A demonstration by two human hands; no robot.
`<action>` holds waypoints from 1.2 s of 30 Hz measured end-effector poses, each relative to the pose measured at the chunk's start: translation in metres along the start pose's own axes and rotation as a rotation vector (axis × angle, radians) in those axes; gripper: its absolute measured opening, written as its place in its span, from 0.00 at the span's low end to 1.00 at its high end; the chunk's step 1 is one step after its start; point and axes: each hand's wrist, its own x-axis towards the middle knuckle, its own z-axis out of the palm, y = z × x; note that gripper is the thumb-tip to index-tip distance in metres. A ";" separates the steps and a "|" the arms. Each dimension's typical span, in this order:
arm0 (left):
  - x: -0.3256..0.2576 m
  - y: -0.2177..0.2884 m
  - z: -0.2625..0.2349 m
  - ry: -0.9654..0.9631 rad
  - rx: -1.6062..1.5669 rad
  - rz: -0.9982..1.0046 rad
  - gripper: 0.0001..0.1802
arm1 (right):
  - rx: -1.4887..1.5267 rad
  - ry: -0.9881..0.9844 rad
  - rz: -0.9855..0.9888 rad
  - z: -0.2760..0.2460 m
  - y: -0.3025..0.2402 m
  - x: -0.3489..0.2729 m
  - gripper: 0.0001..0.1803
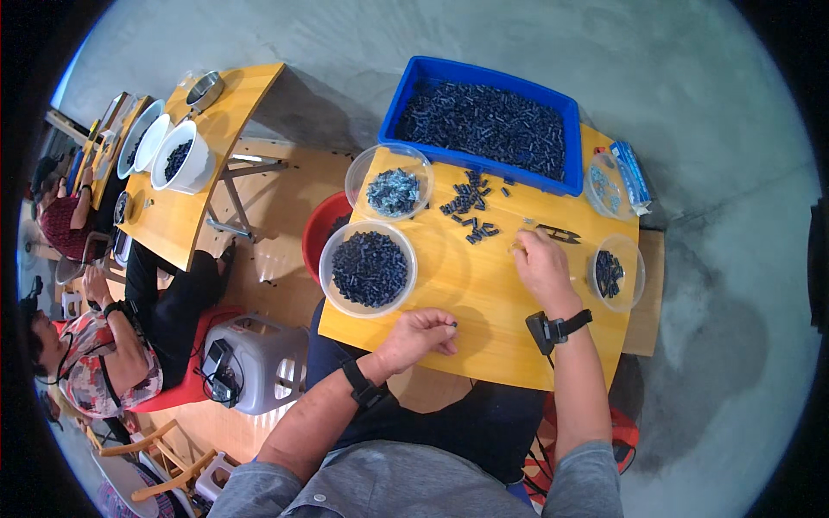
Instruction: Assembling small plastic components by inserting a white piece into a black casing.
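Near the table's front edge my left hand (419, 338) is closed, pinching a small dark piece (453, 325) at the fingertips. My right hand (544, 269) is farther out to the right, its fingers curled together. Whether it holds anything is too small to make out. Just beyond its fingertips lie dark thread snips (560, 234) on the yellow table (484, 289). Loose short dark tubular pieces (466, 197) are scattered left of the snips. Closest to my left hand stands a clear round tub (412, 281) full of small dark pieces.
A blue bin (393, 125) heaped with dark pieces stands at the back. Clear tubs hold pale blue bits (393, 192) at left and dark pieces (609, 274) at right. A blue packet (632, 175) lies back right. A red bucket (318, 224) stands left; a seated person (121, 345) sits beyond.
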 end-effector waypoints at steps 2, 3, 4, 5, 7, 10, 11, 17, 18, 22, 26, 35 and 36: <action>-0.001 -0.001 0.000 0.015 0.016 -0.005 0.06 | 0.110 0.062 0.059 0.004 0.004 -0.004 0.11; -0.001 -0.001 -0.001 0.017 0.007 0.000 0.06 | 0.113 0.059 0.058 0.006 0.005 -0.004 0.11; -0.001 -0.001 0.000 0.016 -0.004 0.005 0.06 | 0.114 0.046 0.052 0.005 0.005 -0.004 0.11; -0.001 -0.001 -0.001 0.016 -0.005 0.003 0.06 | 0.116 0.032 0.046 0.005 0.004 -0.004 0.11; -0.002 -0.001 -0.001 0.034 -0.033 -0.016 0.06 | 0.123 0.036 0.028 0.005 0.004 -0.005 0.11; -0.001 -0.002 0.002 0.038 0.057 -0.005 0.06 | 0.133 0.062 0.013 0.003 0.004 -0.006 0.10; 0.000 -0.002 0.004 0.035 0.057 -0.008 0.06 | 0.137 0.084 0.015 0.002 0.004 -0.007 0.09; -0.002 -0.009 0.010 0.096 0.228 0.033 0.07 | 0.032 0.216 0.154 -0.014 -0.005 -0.039 0.07; -0.002 -0.009 0.010 0.104 0.246 0.044 0.06 | 0.033 0.213 0.159 -0.018 -0.003 -0.048 0.07; 0.001 -0.011 0.007 0.083 0.163 0.064 0.05 | 0.207 -0.022 0.419 -0.043 -0.008 -0.092 0.11; 0.000 -0.008 0.013 0.104 0.212 0.059 0.05 | 0.231 -0.204 0.310 -0.036 -0.016 -0.117 0.17; -0.001 -0.010 0.015 0.164 0.298 0.083 0.05 | -0.043 -0.055 -0.008 0.001 -0.029 -0.102 0.06; -0.001 -0.010 0.015 0.160 0.292 0.085 0.05 | -0.046 -0.053 -0.010 0.003 -0.027 -0.100 0.06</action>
